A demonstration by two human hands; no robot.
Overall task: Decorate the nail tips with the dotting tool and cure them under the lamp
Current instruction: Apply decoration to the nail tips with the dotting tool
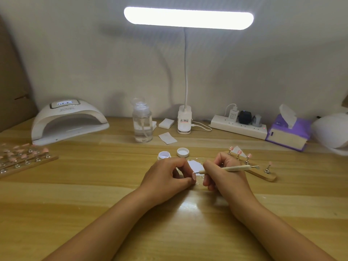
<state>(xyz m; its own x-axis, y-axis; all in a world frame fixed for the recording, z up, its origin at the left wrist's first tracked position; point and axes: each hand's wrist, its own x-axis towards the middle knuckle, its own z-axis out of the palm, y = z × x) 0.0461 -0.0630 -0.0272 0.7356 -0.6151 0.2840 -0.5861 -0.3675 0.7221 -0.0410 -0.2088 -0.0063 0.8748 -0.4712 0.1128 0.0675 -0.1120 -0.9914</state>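
My left hand [165,176] pinches a small pale pink nail tip [194,176] just above the table. My right hand [224,176] grips a wooden dotting tool [231,168] like a pen, and its metal point touches the nail tip. Behind my right hand a wooden holder [263,175] carries several pink nail tips on metal stands. An open white gel pot [164,155] and its lid [182,152] sit just beyond my hands, with a white patch [194,164] on a clear sheet. The white curing lamp [67,121] stands at the back left.
A wooden rack of several pink nail tips [24,157] lies at the far left. A clear pump bottle [142,123], cotton pads [166,123], a desk lamp base [184,119], a power strip [239,127] and a purple tissue box [288,132] line the back.
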